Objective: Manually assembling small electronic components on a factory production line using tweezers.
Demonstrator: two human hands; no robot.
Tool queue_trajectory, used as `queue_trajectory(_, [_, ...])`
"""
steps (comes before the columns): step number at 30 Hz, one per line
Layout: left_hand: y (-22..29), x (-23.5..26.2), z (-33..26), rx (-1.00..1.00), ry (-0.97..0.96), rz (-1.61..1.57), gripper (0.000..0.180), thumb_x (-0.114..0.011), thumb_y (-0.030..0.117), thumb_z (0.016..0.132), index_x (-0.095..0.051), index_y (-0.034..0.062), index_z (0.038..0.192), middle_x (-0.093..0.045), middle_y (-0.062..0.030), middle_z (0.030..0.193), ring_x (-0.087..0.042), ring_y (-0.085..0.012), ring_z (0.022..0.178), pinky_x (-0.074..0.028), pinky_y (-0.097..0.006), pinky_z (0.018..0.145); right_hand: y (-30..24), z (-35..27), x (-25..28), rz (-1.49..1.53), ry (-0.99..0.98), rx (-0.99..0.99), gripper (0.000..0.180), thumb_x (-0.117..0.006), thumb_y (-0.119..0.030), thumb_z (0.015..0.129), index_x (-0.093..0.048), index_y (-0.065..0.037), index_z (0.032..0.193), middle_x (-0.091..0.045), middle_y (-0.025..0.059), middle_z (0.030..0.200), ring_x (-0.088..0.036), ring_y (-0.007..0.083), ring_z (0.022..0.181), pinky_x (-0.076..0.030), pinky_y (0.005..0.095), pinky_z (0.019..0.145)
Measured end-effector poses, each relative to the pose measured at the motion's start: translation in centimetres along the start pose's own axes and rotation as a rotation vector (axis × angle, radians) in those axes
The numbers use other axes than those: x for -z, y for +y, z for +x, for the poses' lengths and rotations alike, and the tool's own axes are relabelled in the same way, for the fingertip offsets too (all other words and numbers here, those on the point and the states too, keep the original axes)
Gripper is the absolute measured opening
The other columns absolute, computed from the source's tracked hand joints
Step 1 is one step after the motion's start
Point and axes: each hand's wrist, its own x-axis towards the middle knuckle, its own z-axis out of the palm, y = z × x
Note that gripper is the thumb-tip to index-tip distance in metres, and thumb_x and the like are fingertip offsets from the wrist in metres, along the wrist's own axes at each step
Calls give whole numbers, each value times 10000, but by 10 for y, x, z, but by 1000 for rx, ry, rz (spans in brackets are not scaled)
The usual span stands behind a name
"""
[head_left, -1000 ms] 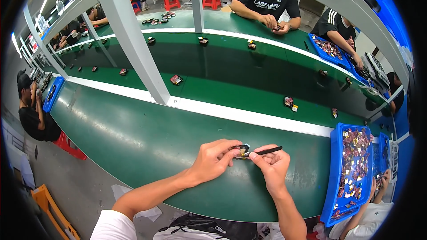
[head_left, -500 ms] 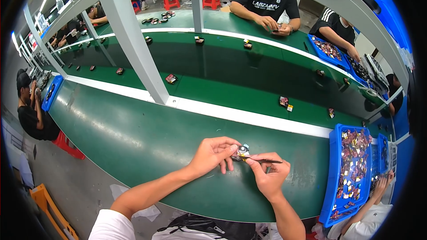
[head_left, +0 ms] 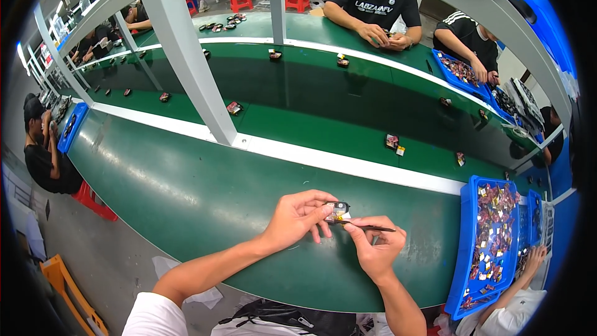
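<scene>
You held 1 small dark part (head_left: 337,211) with gold and white bits, pinched at your left fingertips just above the green table. 1 thin black tool (head_left: 372,228) lay near level, its tip touching the part.

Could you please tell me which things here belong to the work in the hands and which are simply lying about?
In hand:
- small dark part, pinched by the left hand
- thin dark tool, held by the right hand, tip at the part

Lying about:
- blue tray of small pieces
- similar parts on the green belt
</scene>
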Motion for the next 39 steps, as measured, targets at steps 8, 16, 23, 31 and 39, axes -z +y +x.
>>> queue_trajectory(8, [0, 2, 2, -13, -13, 47, 255, -610, 80, 1012, -632, -88, 1203, -709, -137, 905, -706, -157, 662, -557, -251, 512, -2, 3, 3, -12, -50, 25, 108, -835, 0, 776, -750, -35, 832, -771, 48, 777, -420, 18, 402, -315, 195, 422])
queue_trajectory(16, [-2, 2, 3, 32, -51, 94, 248, -593, 44, 1013, -617, -120, 1197, -713, -155, 898, -705, -171, 651, -574, -258, 520, -3, 8, 11, -75, -152, 107, 134, -838, 1, 761, -748, -36, 854, -775, 54, 797, -420, 27, 395, -329, 199, 420])
queue_trajectory(23, [-2, -2, 4, 4, 27, 101, 218, -605, 47, 1000, -646, -85, 1169, -704, -131, 836, -687, -145, 619, -545, -253, 498, -4, 8, 11, -71, -120, 84, 155, -834, 13, 749, -749, -42, 866, -774, 57, 804, -427, 37, 390, -332, 200, 408])
queue_trajectory(31, [-1, -3, 3, 15, 14, 131, 241, -597, 40, 1006, -625, -107, 1195, -714, -141, 856, -699, -154, 645, -557, -246, 515, -3, 8, 10, -87, -140, 165, 170, -838, 12, 739, -742, -54, 862, -780, 66, 836, -422, 49, 379, -336, 211, 404])
queue_trajectory(39, [-5, -5, 5, 32, 18, 125, 246, -606, 55, 1006, -631, -107, 1189, -717, -142, 849, -701, -155, 641, -556, -247, 508, 0, 8, 12, -108, -157, 188, 167, -842, 7, 739, -732, -56, 848, -781, 71, 836, -421, 60, 374, -347, 222, 411])
